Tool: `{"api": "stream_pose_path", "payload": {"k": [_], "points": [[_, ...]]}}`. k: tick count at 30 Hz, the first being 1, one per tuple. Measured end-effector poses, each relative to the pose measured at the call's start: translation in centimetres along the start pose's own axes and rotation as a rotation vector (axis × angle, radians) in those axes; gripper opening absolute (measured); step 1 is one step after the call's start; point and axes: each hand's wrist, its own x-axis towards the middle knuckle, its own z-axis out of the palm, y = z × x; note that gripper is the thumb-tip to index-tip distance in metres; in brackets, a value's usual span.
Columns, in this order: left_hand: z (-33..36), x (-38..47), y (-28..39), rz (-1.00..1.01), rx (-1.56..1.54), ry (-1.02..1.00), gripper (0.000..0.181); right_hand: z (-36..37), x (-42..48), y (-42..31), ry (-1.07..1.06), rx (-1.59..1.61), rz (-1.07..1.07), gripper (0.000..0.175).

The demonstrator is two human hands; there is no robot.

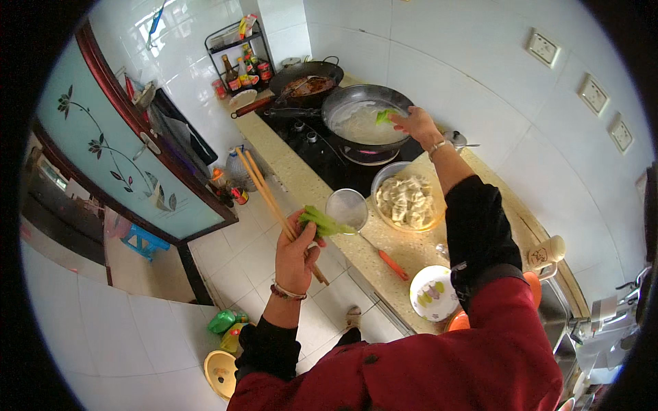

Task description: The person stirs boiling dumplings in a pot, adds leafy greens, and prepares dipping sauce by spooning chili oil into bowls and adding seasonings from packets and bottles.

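Note:
Two wooden chopsticks [267,192] and several strips of green leaf vegetable [325,222] are held together in my left hand [295,251], out over the floor beside the counter. My right hand [419,126] reaches over the right side of a dark wok [367,92] holding pale, cloudy liquid [360,123]. At its fingertips is a bright green leaf piece [384,116]; I cannot tell whether the fingers pinch it or have let it go. The wok sits on a black gas hob [313,149], with a glow at the burner [369,155] under it.
A bowl of dumplings [408,201], a strainer [347,209] with an orange handle [393,265] and a patterned bowl [434,293] are on the counter [380,246]. Behind, a second wok [308,77] holds reddish-brown food. Sauce bottles [231,74] stand in a rack. A sink [555,308] lies right.

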Motion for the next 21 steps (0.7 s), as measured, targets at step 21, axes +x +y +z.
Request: {"api": "stream_pose_path", "payload": {"k": [21], "points": [[9.0,11.8,-2.9,0.044,0.007,-0.092,0.024,3.5,-17.5,-0.3,-0.5,0.534,-0.252,0.025]]}}
